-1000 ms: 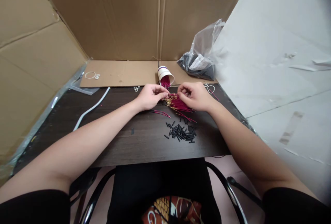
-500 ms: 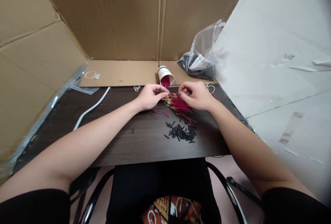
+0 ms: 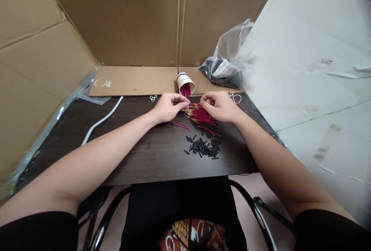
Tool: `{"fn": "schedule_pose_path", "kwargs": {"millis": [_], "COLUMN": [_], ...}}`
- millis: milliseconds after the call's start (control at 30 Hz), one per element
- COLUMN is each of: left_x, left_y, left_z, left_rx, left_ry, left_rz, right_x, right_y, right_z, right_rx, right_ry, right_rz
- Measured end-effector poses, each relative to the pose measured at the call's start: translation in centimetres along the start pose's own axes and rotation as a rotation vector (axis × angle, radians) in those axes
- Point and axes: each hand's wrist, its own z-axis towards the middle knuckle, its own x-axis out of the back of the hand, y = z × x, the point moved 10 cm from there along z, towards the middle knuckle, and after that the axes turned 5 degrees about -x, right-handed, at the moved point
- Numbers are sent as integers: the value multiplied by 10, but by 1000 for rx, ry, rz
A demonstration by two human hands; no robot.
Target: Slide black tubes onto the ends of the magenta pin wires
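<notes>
On the dark table, mid-area: wire pile, thin dark-red strands, gold-coloured ends mostly facing left; lies between the two hands, partly covered by the right.
Left hand: thumb and forefinger drawn together beside the gold ends; whether a strand is pinched there, cannot tell at this scale.
Right hand: fingers curled, thumb near forefinger, at the pile's upper right; inside of the grasp hidden, so grip cannot be told.
Fingertip work (judgement): strands look fine and easily crossed. Best lifted singly, with a light pinch close to the end; forearms steady, both hands level, so the tips meet in line without bending. Dragging a strand sideways would likely tangle its neighbours.
Loose wires: just below the left hand, apart from the pile; dark at their left ends.
Black tubes: short pieces in a loose heap nearer the person, a few strays around it. Within easy reach, but a low wrist could scatter them.
White cup: on its side behind the pile, mouth toward the person, more red strands inside.
Clear bag: back right, dark contents, upper part slack.
White rings: beyond the left hand.
</notes>
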Motion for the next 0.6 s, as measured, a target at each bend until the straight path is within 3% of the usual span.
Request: {"fn": "schedule_pose_path", "kwargs": {"millis": [600], "left_x": [-1], "left_y": [2], "left_z": [0], "left_rx": [-7], "left_ry": [2], "left_rz": [-7], "right_x": [-2], "right_y": [0], "right_z": [0], "right_rx": [27], "right_ry": [-9], "right_rz": [6]}}
